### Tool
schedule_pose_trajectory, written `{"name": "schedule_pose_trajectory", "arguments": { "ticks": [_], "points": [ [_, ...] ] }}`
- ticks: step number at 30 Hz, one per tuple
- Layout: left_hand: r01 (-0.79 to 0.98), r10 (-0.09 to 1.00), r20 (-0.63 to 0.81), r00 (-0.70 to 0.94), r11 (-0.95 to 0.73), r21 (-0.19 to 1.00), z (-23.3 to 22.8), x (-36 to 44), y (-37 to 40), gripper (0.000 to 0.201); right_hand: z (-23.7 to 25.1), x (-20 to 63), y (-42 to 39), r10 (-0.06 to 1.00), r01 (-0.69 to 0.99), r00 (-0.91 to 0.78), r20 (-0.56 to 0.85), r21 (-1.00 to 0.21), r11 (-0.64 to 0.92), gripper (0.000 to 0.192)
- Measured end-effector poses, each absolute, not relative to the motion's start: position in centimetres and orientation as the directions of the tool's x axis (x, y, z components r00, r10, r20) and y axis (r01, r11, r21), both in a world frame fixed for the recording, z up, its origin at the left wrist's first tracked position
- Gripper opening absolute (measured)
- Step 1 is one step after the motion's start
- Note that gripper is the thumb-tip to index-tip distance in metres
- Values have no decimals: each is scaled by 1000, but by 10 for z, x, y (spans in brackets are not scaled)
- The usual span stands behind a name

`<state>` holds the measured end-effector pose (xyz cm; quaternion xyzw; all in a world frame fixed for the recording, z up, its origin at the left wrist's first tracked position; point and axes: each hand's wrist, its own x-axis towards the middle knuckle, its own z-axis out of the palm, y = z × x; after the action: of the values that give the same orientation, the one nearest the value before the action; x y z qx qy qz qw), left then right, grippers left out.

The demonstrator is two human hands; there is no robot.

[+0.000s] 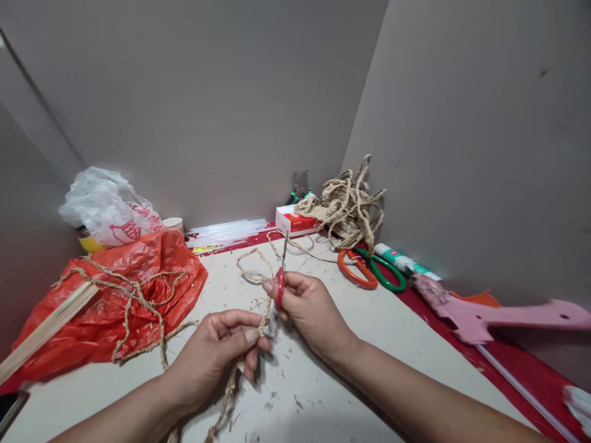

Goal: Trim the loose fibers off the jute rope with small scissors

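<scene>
Both hands are low over the table (pixel 378 332), close together, busy with a length of braided rope (pixel 229 394). The left hand (pixel 217 354) has its fingers curled shut on the rope, thumb and forefinger pinching it just where the braid comes up off the tabletop. The rope trails from that pinch down toward the person, and its far end loops loosely (pixel 252 264) on the table just past the hands.

The right hand (pixel 307 307) is closed around small scissors (pixel 281 280), a finger through the red handle, blades pointing up and away. The blades look nearly shut, though they are thin and seen edge-on, so I can't be sure.

I'd judge this as the trimming step: the braid is held taut at one spot while the scissors are brought round to snip stray fibres or cut the end. The next move calls for tipping the blades down to the rope right beside the left fingertips, with a steady pinch and the thumb kept clear of the cut.

Around them: a red bag (pixel 115 289) with more rope and wooden slats (pixel 46 326) to the left, a white bag (pixel 108 209) behind it, a rope bundle (pixel 346 206) in the corner, big scissors (pixel 369 271) with orange and green handles, a glue tube (pixel 404 263), and a pink cut-out (pixel 498 317) to the right.
</scene>
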<state>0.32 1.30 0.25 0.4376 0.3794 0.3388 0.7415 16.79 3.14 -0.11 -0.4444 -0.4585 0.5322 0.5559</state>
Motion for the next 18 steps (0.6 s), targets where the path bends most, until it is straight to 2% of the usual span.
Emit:
{"name": "schedule_pose_trajectory", "arguments": {
  "ticks": [8, 12, 15, 17, 18],
  "points": [
    [-177, 820, -267, 506, 402, 898, -1, 1, 15, 24, -4, 171, 36, 992, -126, 118, 45, -990, 60, 38],
    [-196, 839, -253, 482, 385, 902, -4, 1, 15, 25, -5, 175, 41, 998, -61, 61, 28, -998, 32, 40],
    [-247, 890, -219, 400, 335, 909, -5, 0, 18, 26, -4, 182, 42, 997, 95, -14, 72, -993, 73, 39],
    [-290, 930, -190, 314, 285, 914, -6, -2, 23, 26, -2, 186, 40, 985, 288, -80, 153, -943, 170, 36],
    [-311, 945, -181, 274, 265, 913, -6, -4, 25, 26, -1, 188, 39, 972, 412, -132, 195, -881, 233, 34]
  ]
}}
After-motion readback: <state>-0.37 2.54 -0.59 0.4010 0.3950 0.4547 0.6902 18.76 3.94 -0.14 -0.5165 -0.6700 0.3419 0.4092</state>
